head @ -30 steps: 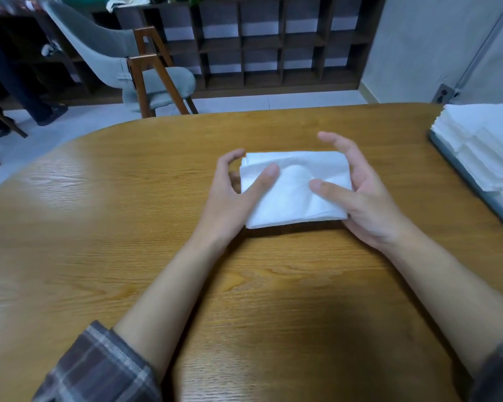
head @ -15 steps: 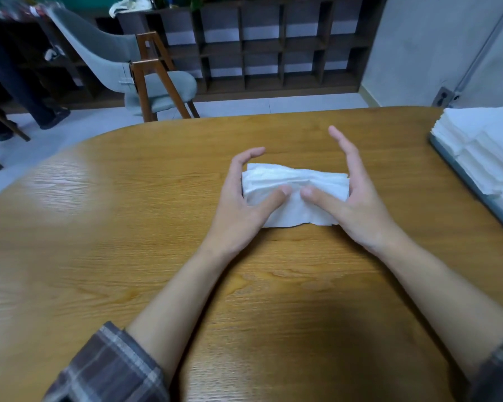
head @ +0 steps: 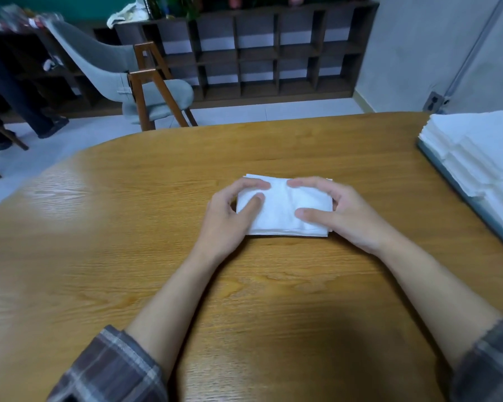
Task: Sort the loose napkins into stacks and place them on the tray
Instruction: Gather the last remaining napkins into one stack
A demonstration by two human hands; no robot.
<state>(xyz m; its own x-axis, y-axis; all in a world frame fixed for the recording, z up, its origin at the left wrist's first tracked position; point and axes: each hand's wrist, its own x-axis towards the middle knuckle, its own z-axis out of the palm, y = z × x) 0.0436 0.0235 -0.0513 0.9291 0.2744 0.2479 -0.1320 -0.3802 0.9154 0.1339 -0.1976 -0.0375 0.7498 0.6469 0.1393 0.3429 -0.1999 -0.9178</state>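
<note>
A small stack of white napkins (head: 279, 211) lies flat on the wooden table (head: 128, 227), in the middle of the head view. My left hand (head: 230, 216) grips its left end, fingers curled over the far edge and thumb on top. My right hand (head: 340, 213) grips the right end the same way. At the right edge a grey tray (head: 474, 201) holds several stacks of white napkins (head: 482, 152).
A grey chair with wooden legs (head: 145, 91) stands beyond the table's far edge. A dark shelf unit (head: 259, 50) lines the back wall. A person's legs (head: 21, 111) stand at the far left.
The stack was tipped up on edge between my hands half a second ago; now it lies flat again, with both hands' fingers curled over its far edge.
</note>
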